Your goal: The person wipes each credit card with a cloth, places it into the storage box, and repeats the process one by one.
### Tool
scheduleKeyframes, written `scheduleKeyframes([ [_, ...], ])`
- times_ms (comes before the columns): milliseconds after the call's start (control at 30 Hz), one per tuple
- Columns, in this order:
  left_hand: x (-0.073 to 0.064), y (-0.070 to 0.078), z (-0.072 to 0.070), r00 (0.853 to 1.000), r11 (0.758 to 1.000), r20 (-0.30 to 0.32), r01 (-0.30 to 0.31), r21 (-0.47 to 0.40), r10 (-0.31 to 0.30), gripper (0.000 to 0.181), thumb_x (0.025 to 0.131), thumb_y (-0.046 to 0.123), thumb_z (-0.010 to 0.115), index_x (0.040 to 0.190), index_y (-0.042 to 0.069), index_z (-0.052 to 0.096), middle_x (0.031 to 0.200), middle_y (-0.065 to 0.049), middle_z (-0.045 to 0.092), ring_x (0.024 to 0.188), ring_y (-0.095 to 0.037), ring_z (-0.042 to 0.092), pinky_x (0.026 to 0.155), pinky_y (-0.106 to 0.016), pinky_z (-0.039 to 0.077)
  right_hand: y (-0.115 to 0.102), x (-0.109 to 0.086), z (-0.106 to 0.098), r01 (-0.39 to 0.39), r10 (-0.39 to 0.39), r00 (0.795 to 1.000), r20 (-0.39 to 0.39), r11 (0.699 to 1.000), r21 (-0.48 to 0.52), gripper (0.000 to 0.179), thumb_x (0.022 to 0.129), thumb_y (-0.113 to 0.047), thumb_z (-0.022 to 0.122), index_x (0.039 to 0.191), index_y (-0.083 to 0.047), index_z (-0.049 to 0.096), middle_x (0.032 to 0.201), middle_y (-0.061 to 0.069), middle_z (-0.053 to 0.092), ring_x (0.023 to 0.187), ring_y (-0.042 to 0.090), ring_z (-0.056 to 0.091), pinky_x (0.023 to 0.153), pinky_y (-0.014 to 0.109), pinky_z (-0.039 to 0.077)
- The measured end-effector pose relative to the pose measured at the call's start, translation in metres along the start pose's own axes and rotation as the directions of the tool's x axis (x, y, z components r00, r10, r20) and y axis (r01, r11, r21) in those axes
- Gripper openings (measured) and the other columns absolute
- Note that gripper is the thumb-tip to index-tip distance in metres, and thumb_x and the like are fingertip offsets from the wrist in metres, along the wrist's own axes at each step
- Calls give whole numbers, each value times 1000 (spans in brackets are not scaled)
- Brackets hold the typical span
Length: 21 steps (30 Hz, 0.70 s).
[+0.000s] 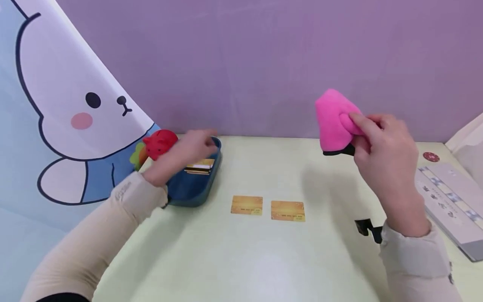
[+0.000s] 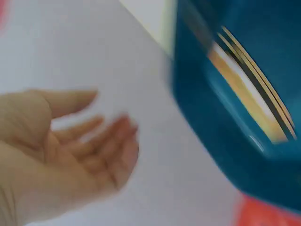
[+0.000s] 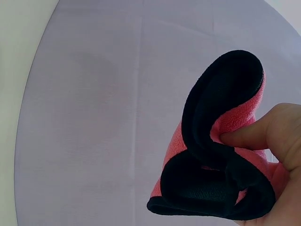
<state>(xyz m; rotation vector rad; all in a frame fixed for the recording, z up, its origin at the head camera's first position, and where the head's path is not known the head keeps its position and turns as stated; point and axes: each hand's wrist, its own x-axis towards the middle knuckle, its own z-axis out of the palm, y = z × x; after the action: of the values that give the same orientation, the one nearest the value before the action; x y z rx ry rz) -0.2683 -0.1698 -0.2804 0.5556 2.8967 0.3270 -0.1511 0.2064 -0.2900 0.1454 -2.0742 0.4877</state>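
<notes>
My right hand [image 1: 388, 159] pinches a folded pink plush cloth piece [image 1: 333, 119] between thumb and fingers, raised above the table. The right wrist view shows its black edging [image 3: 197, 103] bent into loops; the exact kind of item is unclear. Over the far side of a dark blue tray [image 1: 185, 197], my left hand [image 1: 190, 147] is held with loosely bent fingers and nothing in them. In the left wrist view that hand is blurred and apart from the tray wall [image 2: 202, 127]. Several gold, white and black cards [image 1: 200, 167] lie inside the tray.
Two gold cards [image 1: 247, 205] lie side by side mid-table. A red pig figure [image 1: 161, 142] is beside the tray at the far left. On the right are a red chip [image 1: 431, 157], a flat grey box [image 1: 449, 205] and a small black item [image 1: 363, 226] partly behind my sleeve.
</notes>
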Motion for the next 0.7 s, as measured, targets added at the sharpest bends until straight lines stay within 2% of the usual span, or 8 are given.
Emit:
scheduleKeyframes([
  [33, -5, 15, 7, 998, 999, 51, -44, 0, 44, 47, 97, 19, 65, 142, 8, 53, 126, -15, 66, 109, -29, 64, 92, -44, 55, 0, 1, -1, -1, 1, 1000, 1, 1000, 0, 34, 93, -3, 55, 120, -9, 73, 106, 26, 67, 92, 47, 58, 67, 60, 40],
  [100, -13, 39, 28, 978, 996, 188, -93, -2, 92, 50, 97, 20, 66, 143, 10, 52, 130, -12, 65, 112, -26, 63, 94, -42, 54, -1, 1, -1, -2, 2, 1000, 3, 1000, 4, 34, 93, -3, 55, 120, -9, 73, 107, 26, 67, 92, 46, 57, 67, 60, 40],
  [167, -19, 53, 51, 944, 991, 318, -116, 67, 89, 52, 94, 23, 70, 142, 11, 53, 131, -9, 62, 113, -23, 59, 96, -39, 52, -2, 1, -1, 1, -1, 1000, 13, 1000, 8, 34, 93, -2, 55, 121, -8, 73, 106, 26, 66, 92, 46, 57, 68, 59, 40],
  [233, -21, 59, 72, 918, 978, 391, -131, 161, 59, 56, 91, 28, 73, 141, 12, 53, 130, -7, 58, 111, -21, 53, 97, -37, 49, -3, 0, -1, 3, -3, 1000, 28, 1000, 11, 34, 92, -3, 55, 121, -8, 72, 106, 27, 66, 92, 46, 56, 69, 58, 40],
  [367, -18, 60, 94, 909, 951, 413, -178, 253, 60, 55, 85, 35, 79, 130, 13, 55, 114, -2, 54, 103, -19, 47, 89, -34, 46, -3, -2, -1, 2, -2, 999, 43, 1000, 14, 33, 93, -3, 56, 122, -8, 72, 107, 26, 66, 94, 46, 57, 70, 59, 42],
  [533, -10, 57, 96, 908, 955, 414, -178, 238, 65, 57, 84, 40, 79, 129, 14, 54, 109, -1, 53, 104, -19, 46, 89, -35, 45, -3, 0, -1, 6, -6, 999, 40, 1000, 11, 33, 93, -4, 56, 122, -8, 72, 107, 26, 66, 94, 46, 57, 70, 60, 42],
  [633, -10, 54, 97, 904, 968, 422, -163, 192, 68, 53, 84, 36, 79, 127, 15, 56, 108, -1, 52, 103, -20, 46, 87, -35, 43, -5, 0, 0, 9, -10, 999, 46, 1000, 15, 33, 93, -4, 57, 122, -8, 72, 107, 26, 66, 94, 46, 57, 70, 59, 42],
  [700, -11, 50, 100, 904, 983, 416, -155, 99, 100, 39, 87, 27, 77, 119, 14, 59, 105, -2, 55, 98, -20, 48, 83, -33, 43, -6, 0, 1, 7, -8, 999, 46, 1000, 19, 32, 93, -4, 57, 121, -8, 72, 107, 26, 66, 94, 46, 57, 70, 59, 42],
])
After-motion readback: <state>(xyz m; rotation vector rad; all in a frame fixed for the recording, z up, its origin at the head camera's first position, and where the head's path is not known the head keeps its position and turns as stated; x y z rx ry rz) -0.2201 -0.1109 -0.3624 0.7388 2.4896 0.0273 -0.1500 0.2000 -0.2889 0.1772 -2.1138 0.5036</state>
